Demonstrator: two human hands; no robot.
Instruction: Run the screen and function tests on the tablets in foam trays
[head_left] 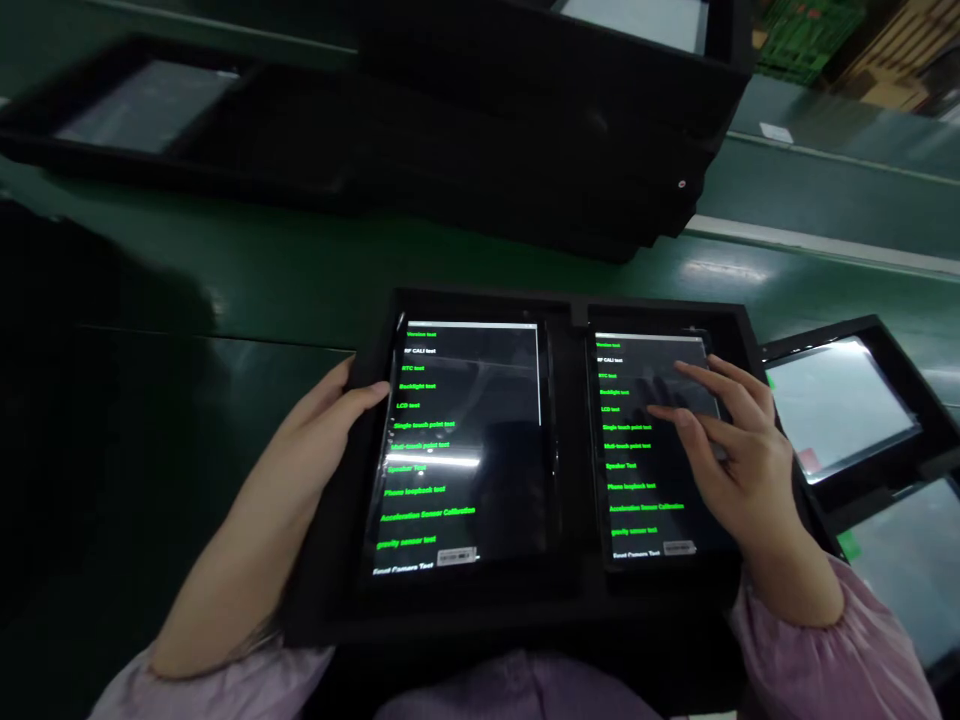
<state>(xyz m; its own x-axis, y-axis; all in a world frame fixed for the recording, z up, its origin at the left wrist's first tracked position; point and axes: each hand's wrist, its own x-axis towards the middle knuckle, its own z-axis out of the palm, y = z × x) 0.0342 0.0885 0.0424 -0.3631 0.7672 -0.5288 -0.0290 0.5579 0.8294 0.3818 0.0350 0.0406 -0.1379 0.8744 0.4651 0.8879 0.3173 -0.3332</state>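
A black tray with two compartments lies in front of me, a tablet in each. My left hand grips the tray's left side, its thumb over the rim by the left tablet; the other fingers are mostly hidden. Over the right tablet hovers my right hand, fingers apart and holding nothing. Its index fingertip is at or just above the glass; I cannot tell if it touches. Both lit screens list tests, mostly in green letters with a few white lines. Each tablet bears a small barcode label near its lower edge.
Stacked black trays stand at the back of the green work surface. Another tray with a tablet is at the far left. On the right, a framed tablet lies close to my tray. A green crate is beyond.
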